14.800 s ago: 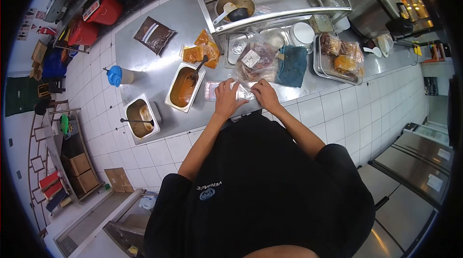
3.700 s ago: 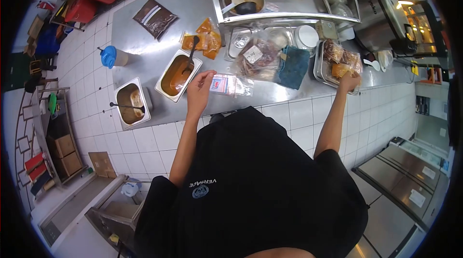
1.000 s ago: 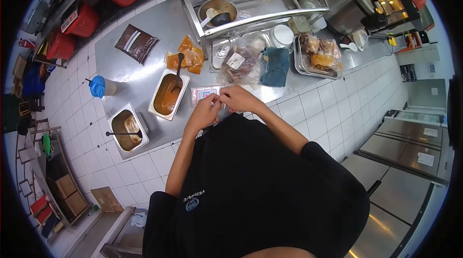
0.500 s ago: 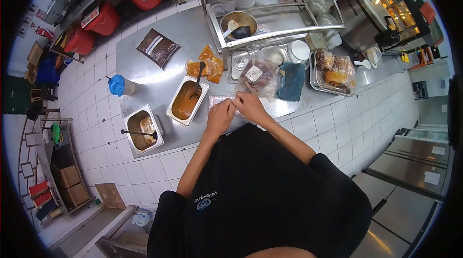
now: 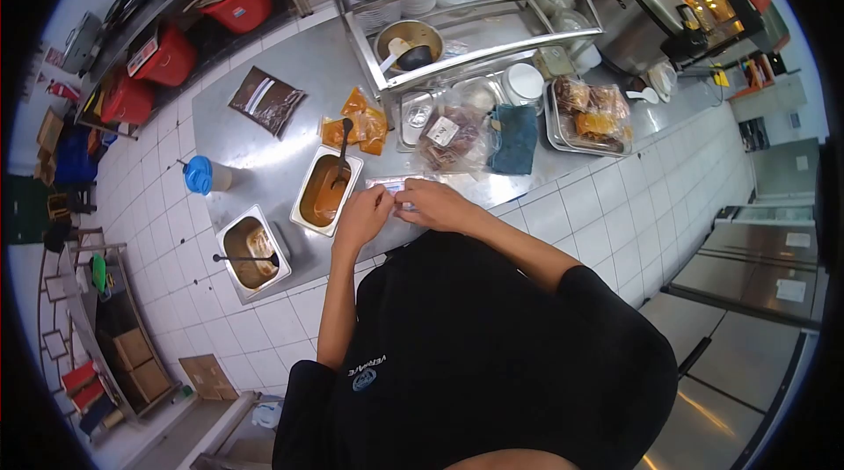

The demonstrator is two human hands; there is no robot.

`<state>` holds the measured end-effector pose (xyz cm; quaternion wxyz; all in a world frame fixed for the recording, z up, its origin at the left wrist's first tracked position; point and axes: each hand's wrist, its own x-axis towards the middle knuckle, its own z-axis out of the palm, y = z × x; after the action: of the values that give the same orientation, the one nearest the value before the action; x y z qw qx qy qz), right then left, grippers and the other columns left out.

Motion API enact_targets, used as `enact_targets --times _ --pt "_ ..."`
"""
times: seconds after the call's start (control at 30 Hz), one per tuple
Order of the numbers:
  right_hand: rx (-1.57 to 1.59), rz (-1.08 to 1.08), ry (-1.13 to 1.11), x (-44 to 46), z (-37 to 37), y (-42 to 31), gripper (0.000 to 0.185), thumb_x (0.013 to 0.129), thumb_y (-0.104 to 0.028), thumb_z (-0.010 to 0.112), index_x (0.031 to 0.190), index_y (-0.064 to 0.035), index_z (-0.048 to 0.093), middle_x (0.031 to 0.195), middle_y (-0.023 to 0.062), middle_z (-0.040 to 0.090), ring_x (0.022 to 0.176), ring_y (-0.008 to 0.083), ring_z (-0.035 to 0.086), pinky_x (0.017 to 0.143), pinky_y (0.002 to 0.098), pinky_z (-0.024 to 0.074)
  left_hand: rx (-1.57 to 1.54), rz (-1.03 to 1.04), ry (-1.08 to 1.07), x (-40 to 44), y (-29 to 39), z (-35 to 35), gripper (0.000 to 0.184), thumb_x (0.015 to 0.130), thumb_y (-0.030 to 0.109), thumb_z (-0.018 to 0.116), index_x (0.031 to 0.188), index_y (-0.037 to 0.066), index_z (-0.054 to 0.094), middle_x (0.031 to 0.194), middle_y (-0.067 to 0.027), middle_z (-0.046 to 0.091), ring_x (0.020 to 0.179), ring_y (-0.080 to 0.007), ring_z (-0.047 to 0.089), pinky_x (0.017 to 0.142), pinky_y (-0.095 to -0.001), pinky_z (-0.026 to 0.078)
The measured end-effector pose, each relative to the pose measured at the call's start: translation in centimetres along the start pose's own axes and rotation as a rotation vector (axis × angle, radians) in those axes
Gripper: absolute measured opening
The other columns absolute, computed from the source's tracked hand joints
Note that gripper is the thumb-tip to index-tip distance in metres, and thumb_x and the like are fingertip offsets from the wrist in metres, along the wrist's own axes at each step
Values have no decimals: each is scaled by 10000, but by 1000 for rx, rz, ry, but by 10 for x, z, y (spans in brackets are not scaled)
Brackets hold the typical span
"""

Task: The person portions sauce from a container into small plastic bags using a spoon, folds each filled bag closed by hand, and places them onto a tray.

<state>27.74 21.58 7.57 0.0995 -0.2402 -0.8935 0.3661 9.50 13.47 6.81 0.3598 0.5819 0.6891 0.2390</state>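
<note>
My left hand (image 5: 366, 213) is closed in a pinch at the table's near edge, just right of a steel pan (image 5: 309, 217) of orange-brown sauce. Close beside it my right hand (image 5: 432, 204) has its fingers bent and pinched, and the fingertips of both hands almost meet. Between them is a small, flat, clear plastic packet (image 5: 384, 182) with pinkish-white print, partly covered by my hands. A black ladle (image 5: 343, 149) leans in the sauce pan. Beyond my right hand lies a clear bag of dark reddish food (image 5: 431, 140), with a blue-green cloth (image 5: 512, 140) beside it.
Another steel pan (image 5: 274, 272) with a ladle stands at the table's left corner. A blue-lidded jug (image 5: 200, 175), a dark brown bag (image 5: 266, 102) and orange sauce packets (image 5: 365, 129) sit farther back. A metal shelf (image 5: 475, 63) and a tray of wrapped food (image 5: 585, 146) line the far side.
The view has shifted a little. Both hands have moved left, nearer the sauce pan, still pinching close together over the packet.
</note>
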Motion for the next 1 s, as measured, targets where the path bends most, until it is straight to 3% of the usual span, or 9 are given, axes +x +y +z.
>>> enact_targets --times 0.03,0.13,0.23,0.43,0.5,0.6,0.8,0.9,1.0 --pt "14 -9 -133 5 0 1 184 917 -209 596 1003 -65 673 837 156 556 881 342 587 776 450 473 1 12 -10 0 -4 4 249 939 213 498 937 -11 608 870 -274 623 814 -454 607 674 -511 455" --pt "249 2 -15 17 -3 12 249 933 -273 599 924 -42 689 820 150 554 828 315 574 755 405 460 -386 -66 243 1 -15 21 286 991 228 508 964 -30 628 847 -198 677 818 -271 681 670 -413 494" --pt "405 38 131 20 0 20 254 924 -265 624 893 -28 708 808 137 550 782 284 555 733 361 444 -662 -19 305 -8 0 30 280 983 215 563 1044 -44 651 864 -134 712 830 -185 678 721 -332 518" --pt "305 -48 264 23 -15 18 230 924 -217 636 917 3 706 784 102 601 720 222 618 677 357 475 -473 -46 224 -13 -18 19 245 936 182 646 1043 -31 703 915 -148 734 792 -164 672 745 -291 514" --pt "619 315 5 23 -26 3 193 952 -171 611 978 8 678 804 58 653 564 126 591 516 289 469 -452 -61 256 -11 -22 17 197 909 159 683 973 -24 718 854 -111 727 796 -145 668 732 -278 504" --pt "789 346 -47 22 -24 -5 187 964 -156 589 1009 10 662 779 35 672 441 71 524 387 233 397 -468 -100 254 -11 -24 16 153 890 125 705 934 -21 702 802 -72 702 800 -130 664 715 -260 492" --pt "745 335 -213 27 -34 -3 183 981 -170 567 1024 -2 627 828 45 698 448 72 531 376 216 393 -818 -78 322 -26 -14 21 108 903 66 683 953 -21 643 780 -67 674 750 -114 650 676 -248 506" --pt "945 280 -140 28 -37 -4 187 969 -157 578 1043 7 632 819 83 704 401 89 519 362 239 385 -756 -118 308 -34 -16 17 114 918 71 657 967 -32 664 899 -109 709 835 -165 688 747 -289 523" --pt "781 303 -237 30 -34 -7 234 981 -171 561 1131 -1 615 832 96 720 383 102 512 368 252 398 -315 -103 273 -39 -18 0 244 920 123 669 1087 -55 652 993 -155 711 923 -225 693 841 -336 530"
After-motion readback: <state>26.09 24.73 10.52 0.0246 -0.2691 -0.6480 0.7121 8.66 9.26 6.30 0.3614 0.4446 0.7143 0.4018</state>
